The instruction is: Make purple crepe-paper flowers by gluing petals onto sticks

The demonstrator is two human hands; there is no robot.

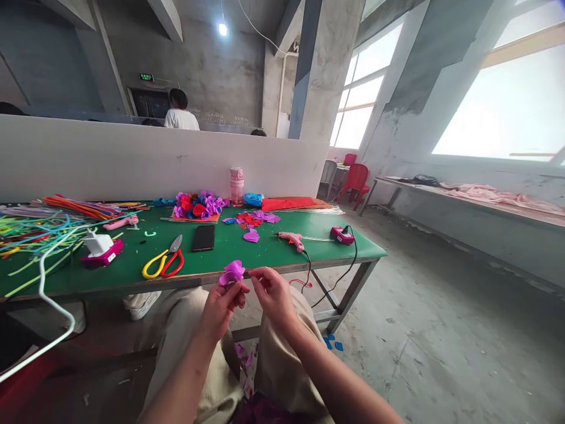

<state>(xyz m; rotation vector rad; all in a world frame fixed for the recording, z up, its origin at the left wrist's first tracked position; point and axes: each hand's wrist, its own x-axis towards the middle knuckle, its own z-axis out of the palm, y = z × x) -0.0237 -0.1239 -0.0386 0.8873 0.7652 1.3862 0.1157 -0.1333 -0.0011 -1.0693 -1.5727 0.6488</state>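
A purple paper flower [233,272] with loose petals is pinched in my left hand [224,303], just in front of the table edge. Close to its right side, my right hand [274,294] has its thumb and fingertips drawn together; whatever they hold, if anything, is too small to make out. On the table beyond lie a single purple petal [251,235] and a small pile of purple and red petals [260,219]. A pink glue gun [292,239] rests to the right of them, its black cord hanging over the edge.
On the green table [238,250] are scissors [165,259], a black phone [203,238], finished-looking flowers [198,204], a pink bottle [237,184], red paper [289,204] and colourful pipe cleaners [83,207]. Power adapters [102,247] sit left, [another adapter [342,235]] right. A person [180,112] stands behind the partition [176,156].
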